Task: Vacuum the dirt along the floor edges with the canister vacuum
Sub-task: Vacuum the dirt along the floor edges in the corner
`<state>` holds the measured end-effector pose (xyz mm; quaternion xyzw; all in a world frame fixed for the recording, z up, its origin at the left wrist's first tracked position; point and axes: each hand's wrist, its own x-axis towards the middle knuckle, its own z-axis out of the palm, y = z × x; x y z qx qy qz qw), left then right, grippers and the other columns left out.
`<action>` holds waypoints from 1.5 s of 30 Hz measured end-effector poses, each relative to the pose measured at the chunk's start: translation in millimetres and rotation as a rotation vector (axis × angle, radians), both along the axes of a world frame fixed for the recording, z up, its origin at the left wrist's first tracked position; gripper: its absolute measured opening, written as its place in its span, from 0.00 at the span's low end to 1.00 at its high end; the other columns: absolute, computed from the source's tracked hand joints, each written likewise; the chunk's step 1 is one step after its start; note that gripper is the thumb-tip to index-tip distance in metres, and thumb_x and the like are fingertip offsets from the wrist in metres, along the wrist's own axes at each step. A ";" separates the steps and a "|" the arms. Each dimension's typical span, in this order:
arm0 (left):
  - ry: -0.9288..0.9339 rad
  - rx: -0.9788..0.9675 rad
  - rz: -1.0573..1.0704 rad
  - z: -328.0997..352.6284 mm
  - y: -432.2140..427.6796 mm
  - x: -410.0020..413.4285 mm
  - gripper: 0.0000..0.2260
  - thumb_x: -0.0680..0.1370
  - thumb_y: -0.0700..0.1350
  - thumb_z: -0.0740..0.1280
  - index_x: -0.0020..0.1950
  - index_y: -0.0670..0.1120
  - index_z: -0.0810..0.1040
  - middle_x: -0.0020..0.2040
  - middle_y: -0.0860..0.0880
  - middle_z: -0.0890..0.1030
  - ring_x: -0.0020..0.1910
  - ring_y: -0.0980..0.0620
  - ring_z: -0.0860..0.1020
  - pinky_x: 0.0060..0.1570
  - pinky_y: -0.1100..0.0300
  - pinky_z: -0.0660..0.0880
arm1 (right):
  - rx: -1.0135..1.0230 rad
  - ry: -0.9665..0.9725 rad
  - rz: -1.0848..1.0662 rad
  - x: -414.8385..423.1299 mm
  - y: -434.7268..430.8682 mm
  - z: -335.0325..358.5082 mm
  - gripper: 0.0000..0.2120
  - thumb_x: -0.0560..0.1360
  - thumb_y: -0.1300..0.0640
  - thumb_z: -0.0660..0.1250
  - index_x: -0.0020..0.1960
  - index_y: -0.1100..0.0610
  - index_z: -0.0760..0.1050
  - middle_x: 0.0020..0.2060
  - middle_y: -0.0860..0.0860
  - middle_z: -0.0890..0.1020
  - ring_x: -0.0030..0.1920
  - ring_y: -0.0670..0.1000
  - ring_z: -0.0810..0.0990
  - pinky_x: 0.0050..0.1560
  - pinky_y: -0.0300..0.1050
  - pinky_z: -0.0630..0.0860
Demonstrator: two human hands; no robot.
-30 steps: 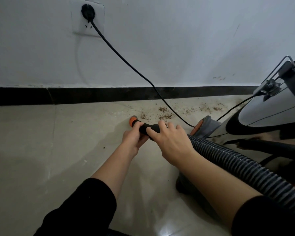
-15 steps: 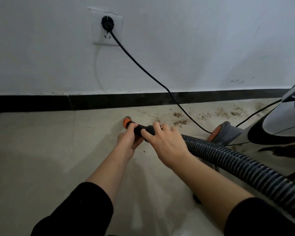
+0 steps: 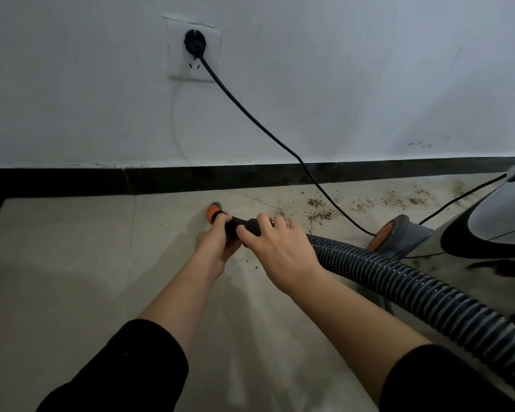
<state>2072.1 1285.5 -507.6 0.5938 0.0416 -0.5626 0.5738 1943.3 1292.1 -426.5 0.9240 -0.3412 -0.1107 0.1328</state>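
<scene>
Vacuum nozzle held mid-frame.
The left hand and right hand each have a closed grip round the black nozzle; its orange tip points toward the baseboard, with dirt scattered to its right.

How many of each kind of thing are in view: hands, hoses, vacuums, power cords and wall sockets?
Hands: 2, left hand and right hand
hose: 1
canister vacuum: 1
power cord: 1
wall socket: 1
Total: 6
</scene>
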 end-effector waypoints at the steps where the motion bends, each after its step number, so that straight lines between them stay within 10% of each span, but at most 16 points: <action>1: 0.001 -0.002 -0.010 0.7 -2.0 -3.1 0.17 0.78 0.47 0.68 0.62 0.39 0.76 0.53 0.40 0.82 0.48 0.47 0.82 0.42 0.58 0.81 | 0.000 0.002 -0.007 -2.5 -1.0 0.1 0.32 0.74 0.61 0.66 0.73 0.53 0.55 0.63 0.61 0.65 0.56 0.62 0.72 0.51 0.52 0.70; 45: -0.022 -0.024 -0.250 13.7 -29.7 -93.2 0.11 0.79 0.46 0.66 0.56 0.39 0.77 0.47 0.41 0.81 0.44 0.48 0.81 0.43 0.57 0.81 | 0.005 0.068 -0.207 -82.0 -3.0 8.8 0.31 0.76 0.62 0.62 0.74 0.55 0.52 0.64 0.64 0.64 0.56 0.63 0.72 0.52 0.55 0.70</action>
